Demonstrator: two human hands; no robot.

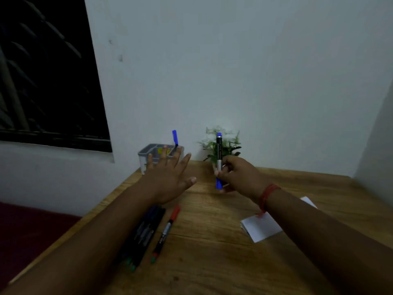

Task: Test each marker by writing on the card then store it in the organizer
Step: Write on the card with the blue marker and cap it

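The wooden table [212, 262] carries an organizer [148, 155], plant [229, 145], card [262, 227] and loose markers [148, 231].

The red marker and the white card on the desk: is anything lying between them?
No. In the head view, only bare wooden desk shows between the red marker and the white card.

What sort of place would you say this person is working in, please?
Probably a home desk or small study corner: a wooden table set against a plain white wall, a dark window at left, and a small potted plant beside a grey organizer.
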